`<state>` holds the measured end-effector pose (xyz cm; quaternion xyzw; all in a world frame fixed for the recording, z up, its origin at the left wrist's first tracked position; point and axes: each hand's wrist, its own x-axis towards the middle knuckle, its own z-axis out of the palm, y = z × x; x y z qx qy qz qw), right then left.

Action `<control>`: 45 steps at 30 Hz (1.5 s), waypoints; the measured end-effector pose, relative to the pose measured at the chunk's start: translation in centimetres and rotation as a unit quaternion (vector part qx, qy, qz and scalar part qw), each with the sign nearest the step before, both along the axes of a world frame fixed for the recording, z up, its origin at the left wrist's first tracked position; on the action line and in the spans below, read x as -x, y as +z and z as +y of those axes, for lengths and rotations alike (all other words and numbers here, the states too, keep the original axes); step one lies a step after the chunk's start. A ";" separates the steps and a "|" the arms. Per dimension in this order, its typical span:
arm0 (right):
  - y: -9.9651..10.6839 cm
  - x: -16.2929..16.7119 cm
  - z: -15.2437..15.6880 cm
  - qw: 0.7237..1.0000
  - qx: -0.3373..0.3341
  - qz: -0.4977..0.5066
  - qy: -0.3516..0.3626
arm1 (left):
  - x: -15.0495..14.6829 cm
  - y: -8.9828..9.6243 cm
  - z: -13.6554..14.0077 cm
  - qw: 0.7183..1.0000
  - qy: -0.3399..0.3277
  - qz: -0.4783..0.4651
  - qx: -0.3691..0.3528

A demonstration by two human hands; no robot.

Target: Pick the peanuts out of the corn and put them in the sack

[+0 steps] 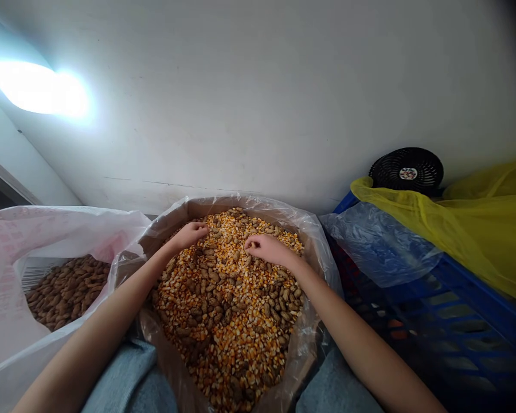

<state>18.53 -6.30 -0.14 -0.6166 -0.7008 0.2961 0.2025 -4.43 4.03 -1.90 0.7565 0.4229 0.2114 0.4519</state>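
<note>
A wide bag [322, 246] lined with clear plastic stands between my knees, full of yellow corn kernels [227, 350] mixed with unshelled peanuts [281, 301]. Over its far left part is my left hand [192, 234], fingers curled closed just above the kernels; whatever they hold is hidden. My right hand [266, 248] is over the far right part, thumb and fingers pinched together near some peanuts. Something small may be at its fingertips, too small to name. The two hands are apart, with corn and peanuts between them.
At left, an open white woven sack [4, 275] holds brown unshelled peanuts [71, 289]. On the right stands a blue plastic crate [464, 281] with clear plastic and yellow mesh [477, 229] over it. A black fan [406, 169] sits behind, against the white wall [262, 103]. A lamp [34, 86] glows upper left.
</note>
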 end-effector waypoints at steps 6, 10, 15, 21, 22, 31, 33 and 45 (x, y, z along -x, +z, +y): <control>0.1 0.8 -2.2 0.974 0.017 -0.221 0.052 | 0.3 1.1 -1.0 0.935 -0.127 0.276 -0.183; 0.1 1.0 -2.2 0.968 0.018 -0.246 0.039 | -0.2 1.0 -1.6 0.906 -0.168 0.347 -0.175; -0.1 0.6 -2.1 0.995 0.027 -0.092 -0.022 | -0.4 0.7 -1.9 0.899 -0.186 0.354 -0.177; 0.0 0.6 -2.1 0.993 0.042 0.029 -0.110 | 0.2 0.7 -1.4 0.955 -0.118 0.228 -0.148; 0.0 0.7 -2.1 0.992 0.031 -0.016 -0.122 | 0.1 0.7 -1.4 0.956 -0.099 0.225 -0.161; -1.1 1.2 -1.8 0.962 -0.007 -0.262 -0.079 | -1.8 0.1 -2.6 0.888 -0.145 0.350 -0.262; -1.4 1.4 -1.6 0.961 0.000 -0.271 -0.059 | -1.8 0.2 -2.7 0.884 -0.158 0.357 -0.258; -2.0 2.2 -1.2 0.953 -0.009 -0.296 -0.063 | -0.8 0.4 -2.0 0.905 -0.208 0.331 -0.167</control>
